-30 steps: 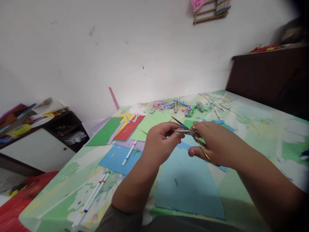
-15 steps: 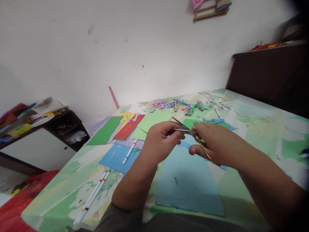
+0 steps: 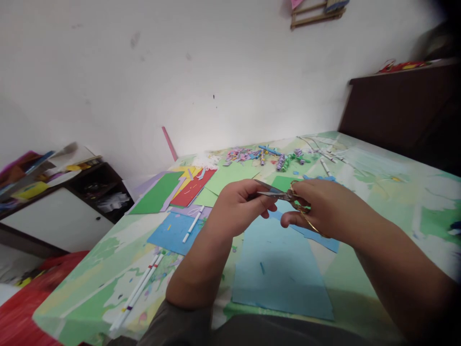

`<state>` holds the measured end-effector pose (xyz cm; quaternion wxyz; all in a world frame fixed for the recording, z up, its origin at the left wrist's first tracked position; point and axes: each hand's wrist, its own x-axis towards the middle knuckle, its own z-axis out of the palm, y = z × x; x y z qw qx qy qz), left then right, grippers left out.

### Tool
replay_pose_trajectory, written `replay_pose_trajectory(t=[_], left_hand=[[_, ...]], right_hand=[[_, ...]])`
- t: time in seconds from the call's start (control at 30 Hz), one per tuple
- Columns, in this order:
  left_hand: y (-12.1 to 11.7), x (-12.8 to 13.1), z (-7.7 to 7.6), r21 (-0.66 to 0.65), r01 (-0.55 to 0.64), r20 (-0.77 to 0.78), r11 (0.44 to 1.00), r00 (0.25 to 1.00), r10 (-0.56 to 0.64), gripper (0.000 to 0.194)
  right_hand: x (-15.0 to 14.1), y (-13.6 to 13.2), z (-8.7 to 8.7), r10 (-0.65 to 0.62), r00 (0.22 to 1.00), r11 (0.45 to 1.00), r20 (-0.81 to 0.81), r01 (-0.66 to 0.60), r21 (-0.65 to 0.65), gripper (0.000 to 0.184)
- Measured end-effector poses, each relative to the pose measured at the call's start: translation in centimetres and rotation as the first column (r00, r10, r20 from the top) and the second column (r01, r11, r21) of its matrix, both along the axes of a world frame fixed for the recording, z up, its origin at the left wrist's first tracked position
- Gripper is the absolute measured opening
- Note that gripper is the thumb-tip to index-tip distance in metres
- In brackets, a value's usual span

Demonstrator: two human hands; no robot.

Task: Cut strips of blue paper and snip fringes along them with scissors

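My right hand grips a pair of scissors by their gold handles, the blades pointing left over the table. Closed in a pinch, my left hand meets the blade tips at its fingers. Whatever it pinches is hidden by the fingers and too small to name. The scissor blades are only slightly apart. Below both hands lies a light blue sheet of paper with small blue scraps on it.
Left of my hands are a blue sheet with a white marker, and green and red sheets. Paper scraps and curled strips lie at the back. More markers rest near the front left edge.
The scissor blades have come closer together at my left fingers. Both hands stay in nearly the same place, and the view has shifted slightly.
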<state>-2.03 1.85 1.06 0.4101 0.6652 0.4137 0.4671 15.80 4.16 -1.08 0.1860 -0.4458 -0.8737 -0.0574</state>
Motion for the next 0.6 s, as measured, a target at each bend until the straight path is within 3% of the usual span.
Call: replay_pose_trajectory(t=[0.27, 0.4, 0.5, 0.6], left_hand=[[-0.2, 0.1, -0.4, 0.063, 0.057, 0.015, 0.996, 0.998, -0.058, 0.007], [0.0, 0.5, -0.5, 0.033, 0.05, 0.066, 0.998, 0.996, -0.052, 0.007], [0.5, 0.7, -0.8, -0.035, 0.02, 0.147, 0.999, 0.989, -0.015, 0.005], [1.9, 0.6, -1.5, -0.111, -0.001, 0.245, 0.994, 0.969, 0.029, 0.006]], right_hand=[[0.5, -0.2, 0.6, 0.01, 1.0, 0.998, 0.012, -0.01, 0.064, 0.046], [1.0, 0.6, 1.5, 0.124, 0.992, 0.988, -0.015, -0.125, -0.094, 0.038], [3.1, 1.9, 2.1, 0.183, 0.98, 0.958, -0.078, -0.196, -0.212, 0.038], [6.2, 2.7, 1.5, 0.223, 0.934, 0.908, -0.279, -0.303, -0.289, 0.048]])
